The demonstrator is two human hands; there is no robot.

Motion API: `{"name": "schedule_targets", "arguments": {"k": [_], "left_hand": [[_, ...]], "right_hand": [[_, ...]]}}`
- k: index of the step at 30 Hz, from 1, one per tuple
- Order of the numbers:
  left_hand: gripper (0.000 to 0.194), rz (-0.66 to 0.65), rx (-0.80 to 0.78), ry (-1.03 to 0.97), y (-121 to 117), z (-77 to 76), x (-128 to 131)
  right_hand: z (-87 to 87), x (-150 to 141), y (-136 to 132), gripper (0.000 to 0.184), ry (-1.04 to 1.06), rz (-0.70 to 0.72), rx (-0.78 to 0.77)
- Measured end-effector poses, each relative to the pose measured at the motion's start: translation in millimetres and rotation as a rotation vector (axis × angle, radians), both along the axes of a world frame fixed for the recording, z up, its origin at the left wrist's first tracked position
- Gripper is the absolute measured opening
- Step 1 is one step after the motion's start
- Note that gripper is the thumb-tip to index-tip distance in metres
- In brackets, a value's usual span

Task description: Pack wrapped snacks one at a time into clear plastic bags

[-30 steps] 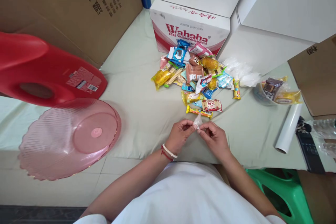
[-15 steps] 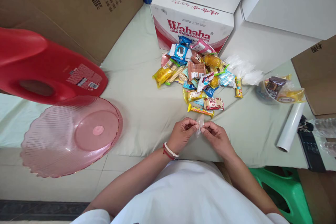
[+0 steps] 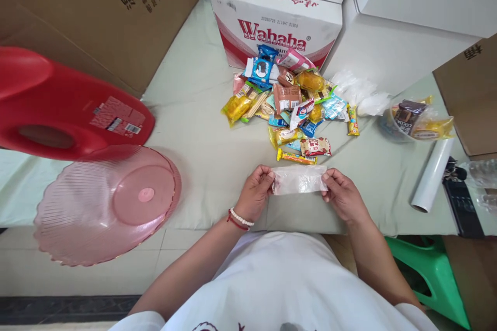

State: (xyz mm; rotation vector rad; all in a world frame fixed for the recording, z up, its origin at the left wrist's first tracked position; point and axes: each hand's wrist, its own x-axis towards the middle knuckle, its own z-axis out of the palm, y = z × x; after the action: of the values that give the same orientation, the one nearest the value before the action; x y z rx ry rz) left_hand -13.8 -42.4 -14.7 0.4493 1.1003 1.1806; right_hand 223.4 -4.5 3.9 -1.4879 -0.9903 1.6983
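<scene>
The fingers of the left hand [image 3: 251,195] pinch one end of a flat, translucent white sheet [image 3: 298,180]; those of the right hand [image 3: 345,195] pinch the other end. The sheet spans the gap between the two sets of fingers, over the bench [image 3: 209,170]. Just beyond the fingers lies a yellow packet [image 3: 296,157], with a heap of wrapped snacks [image 3: 287,98] farther out.

Table draped in pale green cloth [image 3: 202,165] is filling the middle. Light grey tiled floor [image 3: 124,271] is showing lower left, a dark strip [image 3: 70,307] running across it. Bright green plastic stool [image 3: 437,274] is standing lower right, partly hidden by the table edge. Soft light is falling.
</scene>
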Motion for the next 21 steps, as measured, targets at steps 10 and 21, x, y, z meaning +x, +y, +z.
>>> {"name": "schedule_targets", "arguments": {"k": [10, 21], "left_hand": [[0.043, -0.100, 0.096, 0.176, 3, -5.9, 12], [0.044, -0.062, 0.033, 0.084, 1, 2.2, -36]], "right_hand": [[15.3, -29, -20, 0.054, -0.525, 0.305, 0.721], [26.8, 22, 4, 0.012, -0.325, 0.242, 0.601]]}}
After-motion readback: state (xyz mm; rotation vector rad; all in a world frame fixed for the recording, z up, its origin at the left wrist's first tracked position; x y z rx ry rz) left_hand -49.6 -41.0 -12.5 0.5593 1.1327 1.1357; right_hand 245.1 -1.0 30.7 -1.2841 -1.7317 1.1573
